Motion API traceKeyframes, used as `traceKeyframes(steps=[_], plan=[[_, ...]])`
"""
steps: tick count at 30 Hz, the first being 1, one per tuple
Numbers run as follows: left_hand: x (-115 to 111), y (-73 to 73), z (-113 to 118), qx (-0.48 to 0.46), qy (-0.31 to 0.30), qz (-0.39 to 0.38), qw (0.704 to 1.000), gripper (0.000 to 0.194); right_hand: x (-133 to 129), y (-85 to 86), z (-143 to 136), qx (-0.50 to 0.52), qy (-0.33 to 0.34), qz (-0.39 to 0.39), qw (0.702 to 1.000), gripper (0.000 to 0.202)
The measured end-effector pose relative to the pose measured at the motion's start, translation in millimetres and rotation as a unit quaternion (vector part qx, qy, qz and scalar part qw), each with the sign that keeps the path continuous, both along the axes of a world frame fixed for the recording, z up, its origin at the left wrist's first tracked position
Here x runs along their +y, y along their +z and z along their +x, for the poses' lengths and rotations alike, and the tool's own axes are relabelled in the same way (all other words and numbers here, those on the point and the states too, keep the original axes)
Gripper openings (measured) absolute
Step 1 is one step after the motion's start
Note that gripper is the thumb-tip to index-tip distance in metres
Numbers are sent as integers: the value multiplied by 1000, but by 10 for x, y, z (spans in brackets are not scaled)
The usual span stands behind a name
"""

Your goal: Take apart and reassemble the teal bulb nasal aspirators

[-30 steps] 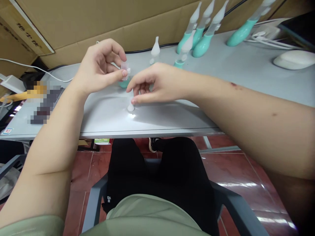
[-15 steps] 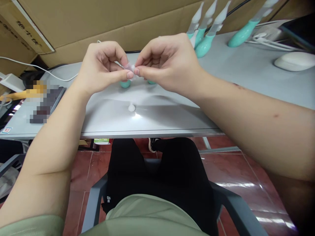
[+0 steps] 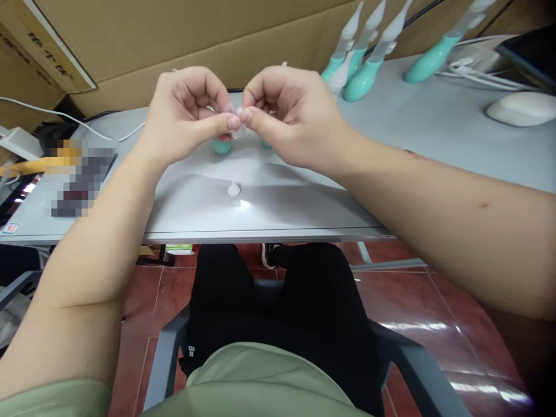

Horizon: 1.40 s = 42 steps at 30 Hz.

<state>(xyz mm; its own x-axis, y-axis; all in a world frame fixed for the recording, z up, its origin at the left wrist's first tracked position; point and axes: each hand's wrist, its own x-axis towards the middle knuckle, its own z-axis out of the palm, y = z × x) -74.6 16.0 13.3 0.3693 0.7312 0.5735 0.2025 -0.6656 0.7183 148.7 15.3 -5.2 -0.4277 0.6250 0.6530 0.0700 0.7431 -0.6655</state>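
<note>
Fingertip to fingertip, my left hand [image 3: 185, 119] and my right hand [image 3: 295, 119] pinch a small translucent plastic piece [image 3: 238, 132] between them above the desk. Both hands are closed, and the fingers cover most of the piece, so its full shape is hidden. Just behind my left fingers shows the rounded end of a teal bulb [image 3: 222, 146]. Another teal bulb [image 3: 266, 143] is mostly hidden behind my right hand. Nearer the desk's front edge, a small white teardrop-shaped tip [image 3: 233, 189] rests on the surface.
Several teal squeeze bulbs with clear tubes and white nozzles, one a bulb [image 3: 361, 82], stand at the back right. Farther right are another bulb [image 3: 428, 61], white cables and a white mouse [image 3: 521, 109]. Cardboard [image 3: 174, 35] walls the back. A blurred dark object [image 3: 82, 182] lies left.
My right hand has turned slightly and lowered at the knuckles, uncovering more of a white nozzle behind it. Both thumbs have come closer together on the translucent piece, which is covered differently.
</note>
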Motion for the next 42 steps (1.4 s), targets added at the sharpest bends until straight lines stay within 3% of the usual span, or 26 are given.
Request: traceKeyframes(steps=[7, 12, 23, 31, 42], plan=[[152, -82, -79, 5, -22, -22, 999, 52, 19, 38, 51, -34, 48, -51, 997, 16], [84, -60, -113, 23, -5, -44, 999, 49, 51, 7, 87, -52, 83, -85, 992, 17], [143, -63, -99, -13, -46, -44, 998, 42, 12, 40, 68, -1, -10, 11, 1000, 23], [55, -29, -83, 14, -20, -46, 999, 40, -7, 5, 31, 4, -31, 24, 999, 19], [-35, 25, -104, 36, -25, -102, 994, 47, 32, 9, 85, -69, 53, -1, 996, 20]])
